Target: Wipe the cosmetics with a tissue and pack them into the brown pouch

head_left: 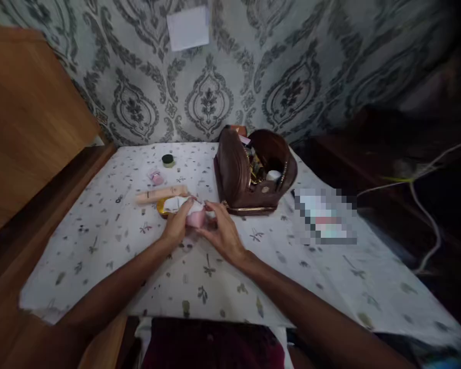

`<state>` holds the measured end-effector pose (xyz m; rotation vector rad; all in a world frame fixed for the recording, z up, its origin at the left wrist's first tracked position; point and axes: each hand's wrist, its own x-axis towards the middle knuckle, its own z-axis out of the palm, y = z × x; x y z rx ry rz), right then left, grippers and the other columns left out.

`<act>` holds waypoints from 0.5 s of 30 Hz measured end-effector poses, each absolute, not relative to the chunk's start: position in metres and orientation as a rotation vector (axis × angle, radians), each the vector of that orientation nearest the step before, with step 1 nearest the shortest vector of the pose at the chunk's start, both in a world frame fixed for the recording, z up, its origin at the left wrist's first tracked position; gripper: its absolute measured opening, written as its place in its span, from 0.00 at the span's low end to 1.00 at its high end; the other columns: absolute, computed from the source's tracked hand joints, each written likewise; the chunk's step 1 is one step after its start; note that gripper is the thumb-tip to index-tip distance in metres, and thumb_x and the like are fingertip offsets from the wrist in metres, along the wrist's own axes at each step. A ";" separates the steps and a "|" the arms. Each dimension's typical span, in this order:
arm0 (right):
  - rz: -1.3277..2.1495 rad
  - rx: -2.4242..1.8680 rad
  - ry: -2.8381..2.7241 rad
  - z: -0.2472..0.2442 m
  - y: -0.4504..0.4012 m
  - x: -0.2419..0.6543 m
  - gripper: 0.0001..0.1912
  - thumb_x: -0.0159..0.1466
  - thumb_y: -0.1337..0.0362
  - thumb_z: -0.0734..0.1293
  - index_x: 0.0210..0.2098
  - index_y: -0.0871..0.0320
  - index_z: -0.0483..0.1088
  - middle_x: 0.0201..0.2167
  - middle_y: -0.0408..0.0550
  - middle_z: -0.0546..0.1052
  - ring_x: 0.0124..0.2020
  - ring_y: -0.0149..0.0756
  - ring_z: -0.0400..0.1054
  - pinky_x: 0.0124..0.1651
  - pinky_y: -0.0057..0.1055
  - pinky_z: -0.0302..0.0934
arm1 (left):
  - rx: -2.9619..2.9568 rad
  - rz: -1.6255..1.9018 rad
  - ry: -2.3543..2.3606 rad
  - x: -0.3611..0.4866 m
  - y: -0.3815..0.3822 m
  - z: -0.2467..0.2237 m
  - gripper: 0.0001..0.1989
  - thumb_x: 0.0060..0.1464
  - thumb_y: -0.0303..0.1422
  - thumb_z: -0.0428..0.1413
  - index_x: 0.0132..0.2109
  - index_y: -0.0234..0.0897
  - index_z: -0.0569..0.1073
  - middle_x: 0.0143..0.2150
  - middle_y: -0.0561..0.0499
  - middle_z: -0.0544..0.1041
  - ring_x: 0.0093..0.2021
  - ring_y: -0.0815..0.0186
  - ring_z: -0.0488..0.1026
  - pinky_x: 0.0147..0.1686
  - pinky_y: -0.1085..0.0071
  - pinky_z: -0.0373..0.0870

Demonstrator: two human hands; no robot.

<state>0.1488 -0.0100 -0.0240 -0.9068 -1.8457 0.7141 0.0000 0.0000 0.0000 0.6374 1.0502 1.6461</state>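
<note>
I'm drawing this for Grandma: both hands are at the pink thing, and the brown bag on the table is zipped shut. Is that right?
Not quite: the brown bag isn't zipped shut. The head view shows it wide open at the top. It is on the table, and the left hand and right hand are both at the pink thing.

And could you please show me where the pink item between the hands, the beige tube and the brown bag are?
Pink item (195, 220), head view: on its pink lower part.
Beige tube (159, 194), head view: on its body, near the middle.
Brown bag (233, 177), head view: on its left wall.
</note>
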 end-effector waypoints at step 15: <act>0.700 -0.803 -1.841 -0.016 -0.008 0.151 0.29 0.63 0.68 0.68 0.63 0.49 0.65 0.55 0.52 0.71 0.52 0.44 0.69 0.49 0.40 0.72 | 0.875 1.341 0.889 -0.002 -0.011 0.014 0.21 0.45 0.34 0.69 0.47 0.38 0.75 0.41 0.52 0.79 0.41 0.66 0.75 0.44 0.70 0.71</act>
